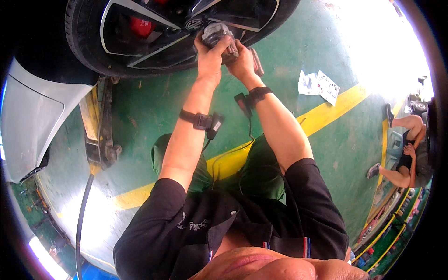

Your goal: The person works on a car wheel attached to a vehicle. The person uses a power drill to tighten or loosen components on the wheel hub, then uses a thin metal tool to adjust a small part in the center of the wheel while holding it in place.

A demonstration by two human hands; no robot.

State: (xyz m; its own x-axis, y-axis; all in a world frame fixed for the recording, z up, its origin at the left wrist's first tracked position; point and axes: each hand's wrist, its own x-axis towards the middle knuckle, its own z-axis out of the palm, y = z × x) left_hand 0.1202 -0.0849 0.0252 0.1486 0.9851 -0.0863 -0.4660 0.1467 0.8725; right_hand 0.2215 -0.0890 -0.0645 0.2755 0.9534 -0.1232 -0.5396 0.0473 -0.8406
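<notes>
Metal part [217, 33], grey, held up in both hands right in front of the wheel [161, 48], just below its centre cap [193, 24] as seen from the head. Left hand [211, 57]: thumb and fingers wrapped round the left and near side of it, narrow grip. Right hand [241, 61]: fingers bent in against its lower right side, closed on it, tips partly hidden. Left and right hands close together, arms reaching forward. Reddish piece [256, 62] sticks out just right of the right hand; can't tell if it's joined to the part or separate. Can't tell either if the part touches the wheel.

Around it: red brake caliper [141, 28] visible behind the spokes, tyre [84, 51] dark. Silver body panel [35, 100] at far left, lift arm [100, 151] in yellow and dark metal beside it, black hose [83, 210] running down from that. Green floor [140, 105] with yellow stripe [329, 108], two printed sheets [319, 86] lying on it to the right. Black strap with small box on each wrist. Another person [410, 144] sits at far right on a pale blue stool [395, 143]
</notes>
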